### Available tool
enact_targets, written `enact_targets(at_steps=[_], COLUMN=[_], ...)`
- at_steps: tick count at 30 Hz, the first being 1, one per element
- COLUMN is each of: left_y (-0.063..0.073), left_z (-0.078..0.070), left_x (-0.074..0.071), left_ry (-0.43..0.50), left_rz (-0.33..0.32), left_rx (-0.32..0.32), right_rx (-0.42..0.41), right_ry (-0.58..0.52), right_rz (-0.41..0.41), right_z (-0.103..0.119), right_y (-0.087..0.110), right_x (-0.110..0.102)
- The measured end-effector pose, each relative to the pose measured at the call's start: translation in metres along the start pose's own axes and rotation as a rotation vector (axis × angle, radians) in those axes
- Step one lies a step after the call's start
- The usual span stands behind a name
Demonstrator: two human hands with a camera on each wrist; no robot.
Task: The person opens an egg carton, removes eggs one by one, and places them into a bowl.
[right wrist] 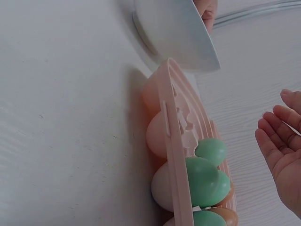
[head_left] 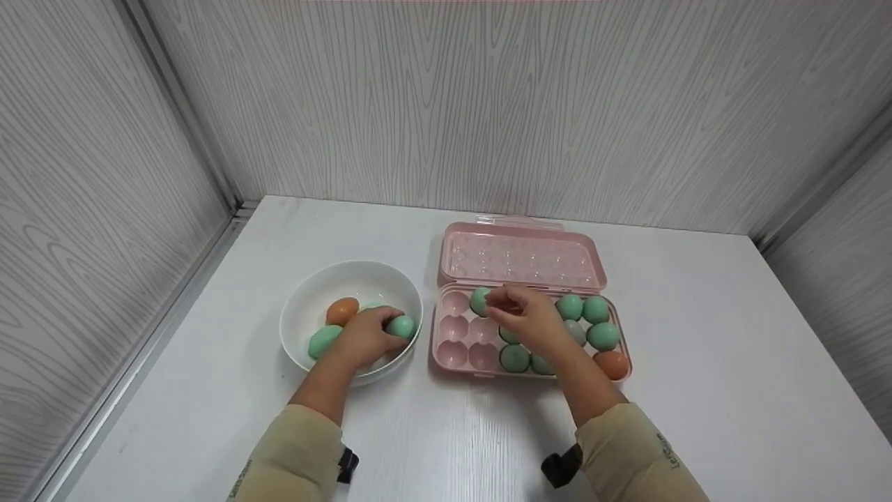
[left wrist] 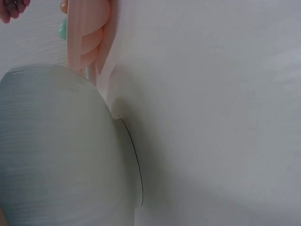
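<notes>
Inside the white bowl [head_left: 293,307], my left hand [head_left: 366,339] holds a green egg [head_left: 401,327] between thumb and fingers, near the bowl's right side. A brown egg [head_left: 342,311] and other green eggs [head_left: 325,341] lie around that hand. My right hand [head_left: 535,325] is over the pink egg carton [head_left: 454,328], its loosely bent fingertips just right of a green egg [head_left: 479,301] in the back row. In the right wrist view, the right hand [right wrist: 287,150] has nothing in its fingers. The left wrist view shows the bowl's outside [left wrist: 61,146], which hides the left hand.
The carton's lid [head_left: 523,256] is folded back toward the wall. Several green eggs [head_left: 603,336] and a brown egg [head_left: 611,364] sit in the carton's right part; bare cups show at its left. Grey wood-grain panels [head_left: 453,104] enclose the white table [head_left: 697,348].
</notes>
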State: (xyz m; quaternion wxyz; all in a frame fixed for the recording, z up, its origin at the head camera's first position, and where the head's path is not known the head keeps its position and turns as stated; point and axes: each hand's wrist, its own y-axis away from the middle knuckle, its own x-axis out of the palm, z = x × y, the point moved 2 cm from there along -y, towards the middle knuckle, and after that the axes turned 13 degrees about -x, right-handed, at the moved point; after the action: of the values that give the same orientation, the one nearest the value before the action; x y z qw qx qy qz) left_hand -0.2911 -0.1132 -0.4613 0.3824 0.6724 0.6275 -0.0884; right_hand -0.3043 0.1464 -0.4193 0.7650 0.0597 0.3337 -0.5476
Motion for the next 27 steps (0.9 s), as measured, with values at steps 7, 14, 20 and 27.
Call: enact_targets(at_steps=[7,14,20,27], left_y=[0.004,0.01,0.01,0.012], left_z=[-0.001,-0.003,-0.002,-0.003], left_x=[0.0,-0.006,-0.013,-0.021], left_ry=[-0.056,-0.04,-0.036,-0.017], left_rz=[0.0,-0.002,-0.009,0.012], left_rx=[-0.025,-0.053,0.005,-0.023], right_rx=[0.008,0.022,0.012,0.038], right_ry=[-0.001,-0.012,-0.009,0.012], right_rz=[0.006,0.008,0.002,0.0], right_z=[-0.002,-0.004,-0.004,-0.005], right_y=[0.0,0.0,0.0,0.0], right_x=[0.001,0.001,0.0,-0.002])
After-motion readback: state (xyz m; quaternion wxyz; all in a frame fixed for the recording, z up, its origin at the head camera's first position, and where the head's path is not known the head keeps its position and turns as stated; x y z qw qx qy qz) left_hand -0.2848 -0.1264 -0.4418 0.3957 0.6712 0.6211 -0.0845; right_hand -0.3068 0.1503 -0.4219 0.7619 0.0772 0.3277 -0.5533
